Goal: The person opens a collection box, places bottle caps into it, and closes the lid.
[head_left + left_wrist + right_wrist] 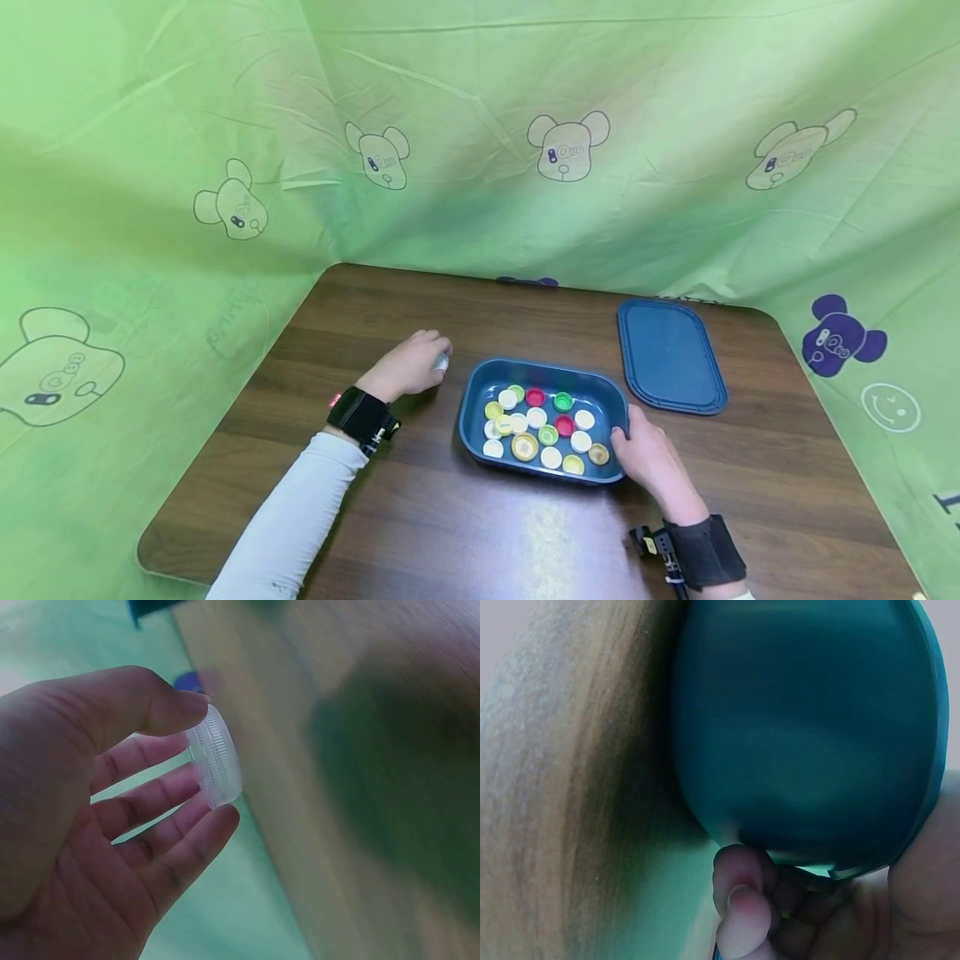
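A dark blue tray (472, 392) sits mid-table and holds several bottle caps in white, yellow, green and red. My left hand (411, 367) hovers just left of the tray and pinches a clear ribbed cap (441, 362) (214, 766) between thumb and fingertips (217, 821). My right hand (651, 457) grips the tray's near right corner; in the right wrist view its fingers (742, 907) curl under the tray's outer wall (802, 735).
A flat blue lid (670, 354) lies on the wooden table (450, 533) to the right of the tray. Green printed cloth walls (150, 208) enclose the table on the left, back and right.
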Tool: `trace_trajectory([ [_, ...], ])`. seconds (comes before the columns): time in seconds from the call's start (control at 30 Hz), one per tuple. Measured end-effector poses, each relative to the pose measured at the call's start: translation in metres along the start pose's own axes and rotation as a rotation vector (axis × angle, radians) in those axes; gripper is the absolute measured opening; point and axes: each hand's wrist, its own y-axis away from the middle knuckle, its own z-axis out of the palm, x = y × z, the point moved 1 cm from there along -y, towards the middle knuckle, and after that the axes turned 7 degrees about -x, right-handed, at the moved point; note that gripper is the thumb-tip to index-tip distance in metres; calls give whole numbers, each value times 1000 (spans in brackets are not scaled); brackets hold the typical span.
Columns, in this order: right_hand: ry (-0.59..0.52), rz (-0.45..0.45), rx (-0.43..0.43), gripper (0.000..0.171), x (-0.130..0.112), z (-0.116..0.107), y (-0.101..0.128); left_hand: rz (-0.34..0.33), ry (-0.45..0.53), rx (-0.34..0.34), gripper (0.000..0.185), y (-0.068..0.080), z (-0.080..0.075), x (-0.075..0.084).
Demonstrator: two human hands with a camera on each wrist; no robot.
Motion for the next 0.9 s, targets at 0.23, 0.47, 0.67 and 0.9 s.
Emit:
trace_trajectory([
  [0.23, 0, -4, -2, 57, 1, 2, 0, 77, -48, 22, 32, 3, -7, 32],
  [0.47, 1, -11, 4, 56, 1, 2, 1, 150, -123, -6, 30, 4, -7, 67],
  [0.67, 0, -15, 6, 58, 1, 0, 1, 186, -193, -70, 34, 2, -4, 98],
  [0.9, 4, -13, 0, 57, 0, -2, 1, 223, -249, -158, 41, -2, 3, 125],
])
